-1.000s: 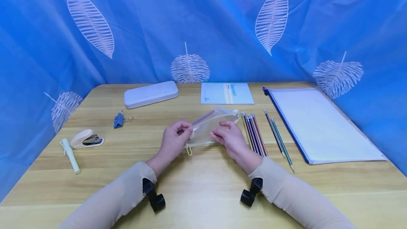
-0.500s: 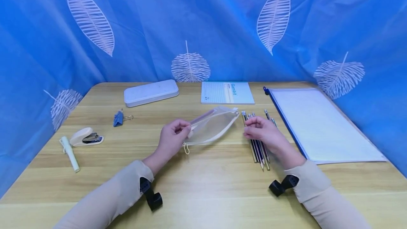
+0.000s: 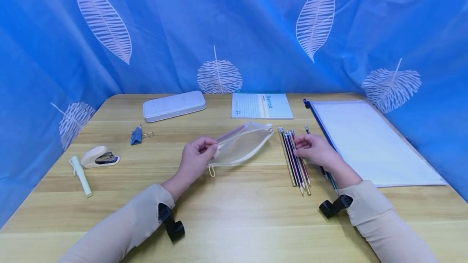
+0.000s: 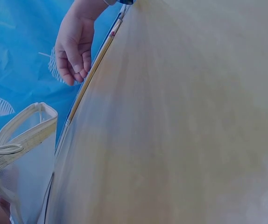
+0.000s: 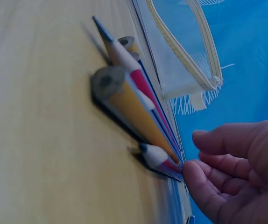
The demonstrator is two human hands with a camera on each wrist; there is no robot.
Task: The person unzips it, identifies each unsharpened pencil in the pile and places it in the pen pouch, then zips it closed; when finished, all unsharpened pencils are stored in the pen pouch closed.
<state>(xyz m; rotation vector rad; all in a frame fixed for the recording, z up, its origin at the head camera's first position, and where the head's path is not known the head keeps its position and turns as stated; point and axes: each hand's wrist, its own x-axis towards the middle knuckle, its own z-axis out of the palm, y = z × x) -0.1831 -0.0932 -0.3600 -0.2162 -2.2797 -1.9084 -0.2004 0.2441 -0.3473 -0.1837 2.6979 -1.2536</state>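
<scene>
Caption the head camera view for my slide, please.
Left hand holding an open, translucent zippered pouch, right hand beside a bunch of pencils on a wood-grain table.

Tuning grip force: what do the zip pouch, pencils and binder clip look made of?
Zip pouch: translucent plastic or fine mesh, cannot tell which; the blue backdrop shows through it. Its off-white edging looks like woven tape.
Pencils: likely painted wood; pale bare cones show at the sharpened tips.
Binder clip: probably steel, blue-coated body, thin silvery wire handle.
</scene>
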